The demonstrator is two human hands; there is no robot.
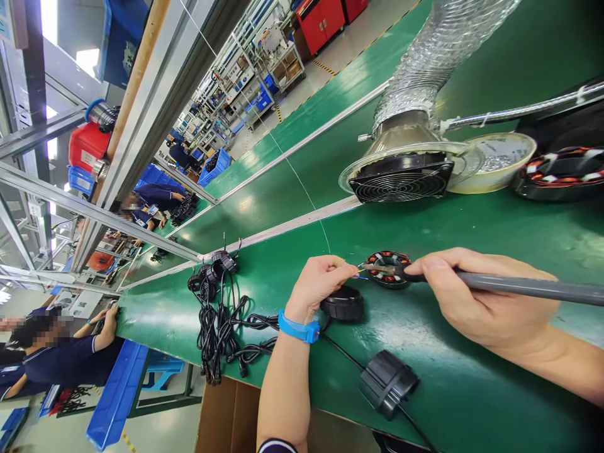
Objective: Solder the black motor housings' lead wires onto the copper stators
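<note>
Green belt counter (472,390), coiled black cables (212,327) along its left edge. Left hand (318,286): fingers pinch thin wires (362,274) at the red-wound stator (387,269), apparently steadying the leads. Right hand (476,296): fingers clench a grey soldering iron (528,284), tip at the joint. Fume-extractor fan (401,179) sits just beyond.

Factory hall, green belt table (264,195) on aluminium frame (141,126). Far: pale floor (325,56) with yellow-black tape, red cabinets (321,22), metal shelving (245,69), blue bins (214,167).
</note>
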